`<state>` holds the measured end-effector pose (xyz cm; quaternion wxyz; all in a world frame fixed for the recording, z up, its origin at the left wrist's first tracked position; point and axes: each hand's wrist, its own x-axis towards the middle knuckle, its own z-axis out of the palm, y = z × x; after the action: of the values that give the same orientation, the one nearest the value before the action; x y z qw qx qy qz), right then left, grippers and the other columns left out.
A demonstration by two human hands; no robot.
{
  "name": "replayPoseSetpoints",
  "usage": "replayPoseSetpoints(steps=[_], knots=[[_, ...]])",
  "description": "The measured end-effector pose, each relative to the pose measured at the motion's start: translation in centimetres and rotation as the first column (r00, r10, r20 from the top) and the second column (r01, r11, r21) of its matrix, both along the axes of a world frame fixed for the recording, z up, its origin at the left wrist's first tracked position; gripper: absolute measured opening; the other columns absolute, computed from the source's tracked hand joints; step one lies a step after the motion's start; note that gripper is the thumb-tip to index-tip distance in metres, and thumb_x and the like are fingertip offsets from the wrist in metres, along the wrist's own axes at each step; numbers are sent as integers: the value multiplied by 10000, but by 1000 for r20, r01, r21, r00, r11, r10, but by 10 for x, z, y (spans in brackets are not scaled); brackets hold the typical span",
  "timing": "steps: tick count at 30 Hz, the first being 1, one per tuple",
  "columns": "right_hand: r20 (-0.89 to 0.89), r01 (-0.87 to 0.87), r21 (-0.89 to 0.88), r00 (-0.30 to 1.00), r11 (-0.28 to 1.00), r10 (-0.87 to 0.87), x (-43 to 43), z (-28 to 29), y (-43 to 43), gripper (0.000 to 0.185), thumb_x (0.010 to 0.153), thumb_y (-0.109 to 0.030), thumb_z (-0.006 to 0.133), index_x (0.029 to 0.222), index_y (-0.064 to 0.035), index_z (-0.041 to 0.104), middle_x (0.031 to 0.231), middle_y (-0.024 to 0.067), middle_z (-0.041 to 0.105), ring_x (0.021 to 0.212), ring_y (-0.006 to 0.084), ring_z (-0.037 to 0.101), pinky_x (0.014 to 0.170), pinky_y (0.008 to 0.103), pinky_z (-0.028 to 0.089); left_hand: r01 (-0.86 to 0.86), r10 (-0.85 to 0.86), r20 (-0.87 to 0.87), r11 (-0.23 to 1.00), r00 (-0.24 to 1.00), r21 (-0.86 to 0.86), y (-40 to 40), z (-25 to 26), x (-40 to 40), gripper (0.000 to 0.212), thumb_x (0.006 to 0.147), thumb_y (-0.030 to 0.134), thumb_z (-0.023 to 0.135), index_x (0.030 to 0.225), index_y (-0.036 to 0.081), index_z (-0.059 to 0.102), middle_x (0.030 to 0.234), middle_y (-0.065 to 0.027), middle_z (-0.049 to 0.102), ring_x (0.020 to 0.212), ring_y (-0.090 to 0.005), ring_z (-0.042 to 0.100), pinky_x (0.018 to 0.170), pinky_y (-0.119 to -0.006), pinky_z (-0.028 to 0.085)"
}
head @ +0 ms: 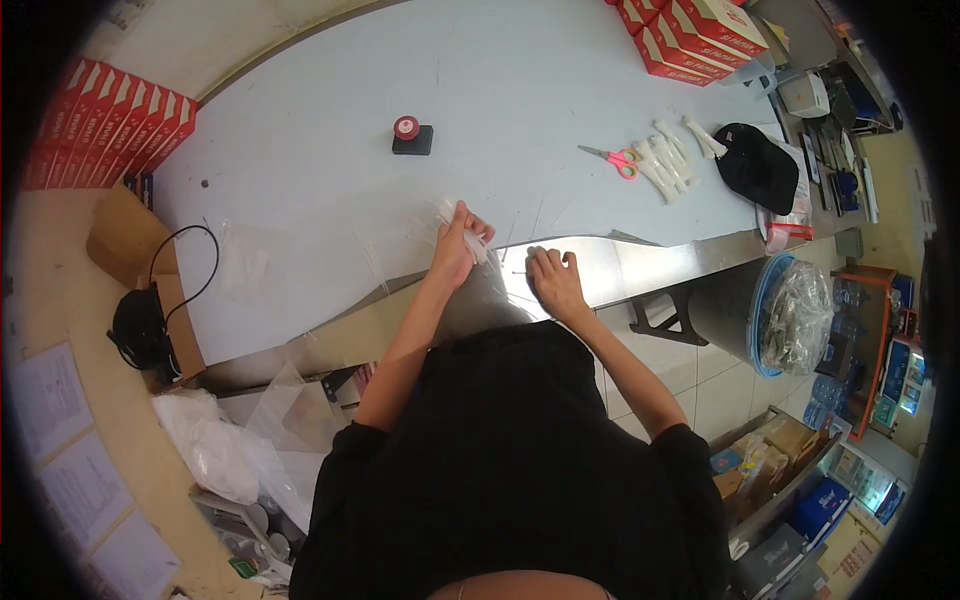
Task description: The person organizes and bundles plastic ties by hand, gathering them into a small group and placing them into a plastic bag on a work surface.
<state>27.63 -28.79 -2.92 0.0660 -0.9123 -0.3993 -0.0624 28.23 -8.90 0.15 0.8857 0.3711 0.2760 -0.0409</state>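
My left hand point(455, 251) is closed around a bundle of thin white plastic strips point(474, 241), whose ends fan out on both sides of the fist. To its right, my right hand point(556, 283) is above the shiny metal table edge point(600, 270) with fingers curled. A thin strand shows by its fingertips, but whether they pinch it is too small to tell. Several loose thin strips point(538, 216) lie on the white table covering point(315, 150) beyond the hands. More strips point(371, 259) and a clear plastic bag point(244, 262) lie left of my left hand.
Pink-handled scissors point(619, 161), several white bundles point(664, 169) and a black cap point(757, 169) lie at right. A red stamp point(406, 127) rests on a black pad point(420, 142). Red boxes point(112, 127) stand at far left. A blue-rimmed bin point(756, 315) stands below right.
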Motion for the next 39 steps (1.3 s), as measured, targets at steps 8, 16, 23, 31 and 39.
replayPoseSetpoints(steps=[8,16,23,31,39], knots=[[-608,567,601,782,563,-138,5,22,57,156,857,-124,512,885,27,539,705,158,586,596,232,567,559,332,440,67,-67,2,992,998,109,-24,1,-17,313,883,359,497,697,125,403,570,53,275,493,-78,297,563,-259,337],[-582,343,567,811,748,69,-9,60,75,210,753,-204,644,880,-41,609,748,84,575,674,235,546,583,322,421,-345,344,78,938,936,5,28,-10,-34,297,898,318,477,705,110,385,598,27,330,529,-89,318,526,-256,324],[-279,53,82,960,995,-28,-35,19,-2,257,664,-296,688,854,-131,634,784,24,561,812,193,491,691,385,350,-267,265,63,963,962,33,60,0,-72,307,898,322,475,687,119,383,540,54,252,470,-71,246,498,-243,298],[9,11,-204,1000,979,-9,-41,8,16,142,730,-127,541,849,-49,541,938,84,537,846,215,481,691,393,343,-187,187,11,982,982,17,13,-1,-71,162,821,173,588,740,119,458,572,75,277,487,-45,263,511,-225,293],[-483,425,343,845,838,-230,-29,34,56,119,809,-179,557,827,-62,562,776,78,574,750,263,557,636,408,346,-13,20,-69,995,997,100,-25,4,-62,212,839,276,581,751,111,480,632,61,362,563,-56,352,551,-226,313]])
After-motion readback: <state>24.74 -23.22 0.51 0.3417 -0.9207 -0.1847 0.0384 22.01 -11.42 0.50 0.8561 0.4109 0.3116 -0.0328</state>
